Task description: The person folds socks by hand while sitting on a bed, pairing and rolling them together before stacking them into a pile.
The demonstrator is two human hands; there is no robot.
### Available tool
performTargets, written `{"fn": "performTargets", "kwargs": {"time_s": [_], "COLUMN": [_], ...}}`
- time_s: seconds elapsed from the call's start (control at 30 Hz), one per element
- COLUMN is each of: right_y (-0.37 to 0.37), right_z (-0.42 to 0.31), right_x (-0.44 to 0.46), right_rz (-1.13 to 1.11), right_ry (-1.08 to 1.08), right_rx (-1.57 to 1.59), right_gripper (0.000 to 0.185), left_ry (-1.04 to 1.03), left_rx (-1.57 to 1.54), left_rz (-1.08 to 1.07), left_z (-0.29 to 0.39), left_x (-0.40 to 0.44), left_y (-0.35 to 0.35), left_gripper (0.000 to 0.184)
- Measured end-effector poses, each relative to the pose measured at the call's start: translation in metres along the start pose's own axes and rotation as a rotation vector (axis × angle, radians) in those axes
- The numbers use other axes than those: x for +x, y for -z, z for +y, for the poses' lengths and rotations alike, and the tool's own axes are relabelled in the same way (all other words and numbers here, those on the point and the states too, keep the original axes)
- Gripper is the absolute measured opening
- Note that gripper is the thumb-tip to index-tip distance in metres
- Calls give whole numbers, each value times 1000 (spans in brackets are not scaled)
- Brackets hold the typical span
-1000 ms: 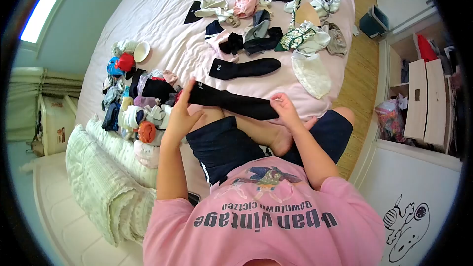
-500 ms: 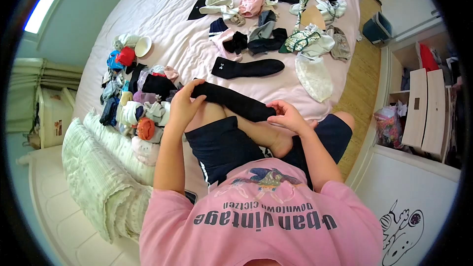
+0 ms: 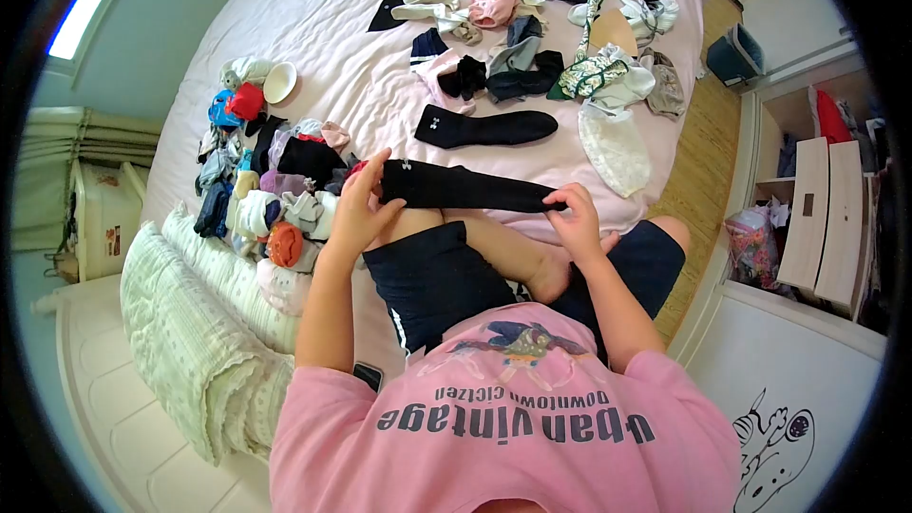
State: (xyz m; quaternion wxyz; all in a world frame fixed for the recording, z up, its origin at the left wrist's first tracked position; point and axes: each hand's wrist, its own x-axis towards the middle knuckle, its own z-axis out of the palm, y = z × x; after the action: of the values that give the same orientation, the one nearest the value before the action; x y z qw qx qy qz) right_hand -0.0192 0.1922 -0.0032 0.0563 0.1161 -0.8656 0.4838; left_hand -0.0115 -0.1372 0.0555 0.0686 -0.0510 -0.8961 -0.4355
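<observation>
Stretched between my hands above my lap is a long black sock with a small white mark at its cuff. The cuff end is in my left hand, the thumb along its lower edge and the fingers partly behind it. My right hand pinches the toe end between thumb and fingers. Just beyond, a second black sock with a similar white mark lies flat on the bed. A white lacy cloth item lies to the right of that sock.
Rolled socks and small clothes form a pile on the left, beside a cream bowl. Loose socks and a pink garment are spread farther away. Folded quilts and a phone lie near me. Open drawers stand at right.
My right hand has moved slightly right and up, and the held sock is now straighter and more level. Its white cuff mark has come into view. The second black sock lies as before.
</observation>
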Motion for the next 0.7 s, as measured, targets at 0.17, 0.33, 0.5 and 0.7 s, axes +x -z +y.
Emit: {"fn": "performTargets", "kwargs": {"time_s": [0.17, 0.33, 0.5, 0.7], "right_y": [2, -16, -7, 3], "right_z": [-14, 7, -11, -5], "right_x": [-21, -52, -43, -8], "right_rz": [-101, -209, -129, 24], "right_ry": [482, 499, 360, -70], "right_rx": [-233, -275, -207, 464], "right_gripper": [23, 18, 13, 12], "left_ry": [-412, -460, -182, -10], "left_rx": [403, 462, 252, -564], "left_rz": [70, 132, 254, 293], "left_z": [-4, -10, -13, -16], "left_x": [-32, -61, -67, -12], "left_y": [12, 16, 7, -8], "left_gripper": [26, 16, 25, 18]}}
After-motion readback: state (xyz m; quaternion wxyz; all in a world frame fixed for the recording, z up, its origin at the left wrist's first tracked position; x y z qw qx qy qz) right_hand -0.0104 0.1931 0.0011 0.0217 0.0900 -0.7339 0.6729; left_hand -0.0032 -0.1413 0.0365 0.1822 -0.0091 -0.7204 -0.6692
